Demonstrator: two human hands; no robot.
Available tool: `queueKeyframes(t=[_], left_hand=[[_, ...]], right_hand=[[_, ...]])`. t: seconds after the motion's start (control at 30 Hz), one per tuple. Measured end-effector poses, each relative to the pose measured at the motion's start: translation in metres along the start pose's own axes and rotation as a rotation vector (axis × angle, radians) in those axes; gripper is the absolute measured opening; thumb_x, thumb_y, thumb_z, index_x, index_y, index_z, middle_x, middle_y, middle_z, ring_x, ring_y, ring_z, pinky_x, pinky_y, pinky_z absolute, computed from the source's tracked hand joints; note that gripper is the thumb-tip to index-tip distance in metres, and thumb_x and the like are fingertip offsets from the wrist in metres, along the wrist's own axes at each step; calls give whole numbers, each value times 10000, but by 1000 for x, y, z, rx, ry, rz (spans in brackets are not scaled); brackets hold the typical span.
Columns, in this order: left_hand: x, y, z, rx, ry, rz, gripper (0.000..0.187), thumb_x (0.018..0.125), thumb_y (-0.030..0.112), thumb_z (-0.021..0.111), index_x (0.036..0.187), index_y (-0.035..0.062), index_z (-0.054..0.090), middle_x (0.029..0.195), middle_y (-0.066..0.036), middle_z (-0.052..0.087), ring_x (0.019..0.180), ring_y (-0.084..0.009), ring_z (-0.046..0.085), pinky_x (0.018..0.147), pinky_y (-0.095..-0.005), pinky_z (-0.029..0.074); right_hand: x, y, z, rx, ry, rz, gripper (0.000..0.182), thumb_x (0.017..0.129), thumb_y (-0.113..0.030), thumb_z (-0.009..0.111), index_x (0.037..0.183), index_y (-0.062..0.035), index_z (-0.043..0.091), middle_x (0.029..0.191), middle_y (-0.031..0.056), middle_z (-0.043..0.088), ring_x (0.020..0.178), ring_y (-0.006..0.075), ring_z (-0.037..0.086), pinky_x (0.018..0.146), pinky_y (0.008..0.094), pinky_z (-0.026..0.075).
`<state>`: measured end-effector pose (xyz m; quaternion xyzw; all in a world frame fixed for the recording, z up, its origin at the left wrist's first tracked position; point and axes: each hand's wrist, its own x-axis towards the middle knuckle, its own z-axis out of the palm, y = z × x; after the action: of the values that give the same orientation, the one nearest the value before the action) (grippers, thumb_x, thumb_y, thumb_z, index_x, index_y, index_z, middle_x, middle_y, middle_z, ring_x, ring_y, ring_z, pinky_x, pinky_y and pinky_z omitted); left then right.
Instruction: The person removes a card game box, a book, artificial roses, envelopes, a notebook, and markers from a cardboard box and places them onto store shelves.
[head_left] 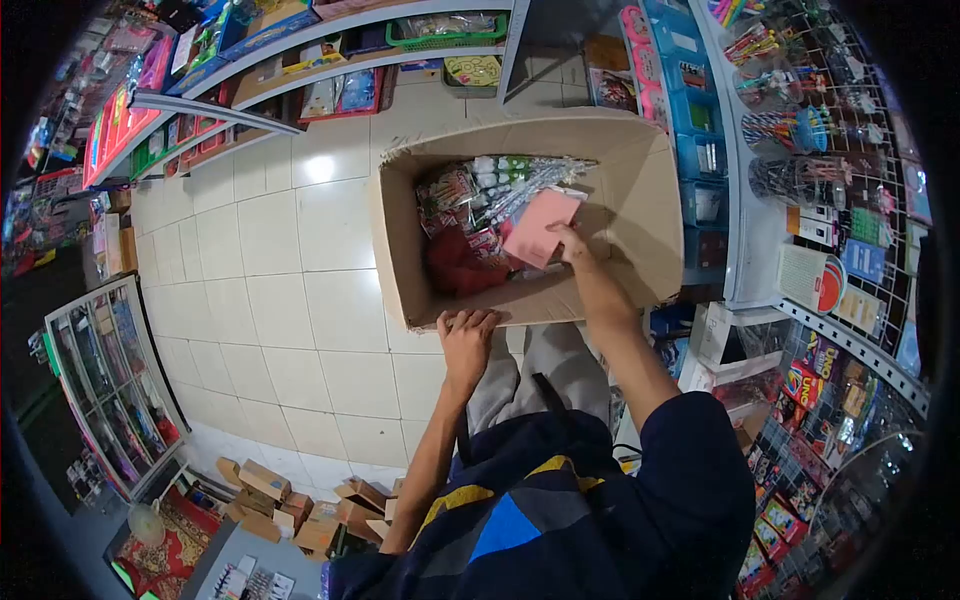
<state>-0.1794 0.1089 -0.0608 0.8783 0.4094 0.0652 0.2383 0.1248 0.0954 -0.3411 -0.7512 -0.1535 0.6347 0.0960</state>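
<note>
A large open cardboard box (630, 230) stands before me. Inside it my right hand (568, 243) is closed on the edge of a flat pink item (540, 228), held over the box's contents. My left hand (467, 330) has its fingers curled over the near rim of the box, gripping the cardboard. In the box lie a dark red item (462, 262), plastic-wrapped red and white packets (446, 197), and silvery and green wrapped items (500, 174). Part of the contents is hidden under the pink item.
Shelves of packaged goods (330, 60) run along the far left. Blue drawers (697, 115) and a wire rack (845, 130) stand close on the right. A glass display case (115, 385) is at left, with small cardboard boxes (264, 480) at lower left.
</note>
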Motion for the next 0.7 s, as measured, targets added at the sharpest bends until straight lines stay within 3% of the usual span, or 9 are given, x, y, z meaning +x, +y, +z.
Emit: queueKeyframes(t=[0.13, 0.7], left_hand=[[-2, -1, 0, 12, -38, -14, 176, 819, 162, 577, 959, 192, 681, 944, 37, 648, 924, -154, 572, 944, -440, 325], [2, 4, 1, 56, -79, -22, 217, 798, 114, 593, 992, 177, 667, 1010, 50, 645, 936, -158, 564, 940, -444, 322]], right_hand=[[43, 46, -29, 332, -26, 61, 509, 720, -367, 704, 1155, -125, 600, 1330, 104, 461, 1229, 239, 391, 910, 483, 381], [8, 22, 6, 340, 40, -57, 667, 669, -425, 747, 1231, -127, 546, 1360, 105, 444, 1267, 247, 366, 969, 461, 344]])
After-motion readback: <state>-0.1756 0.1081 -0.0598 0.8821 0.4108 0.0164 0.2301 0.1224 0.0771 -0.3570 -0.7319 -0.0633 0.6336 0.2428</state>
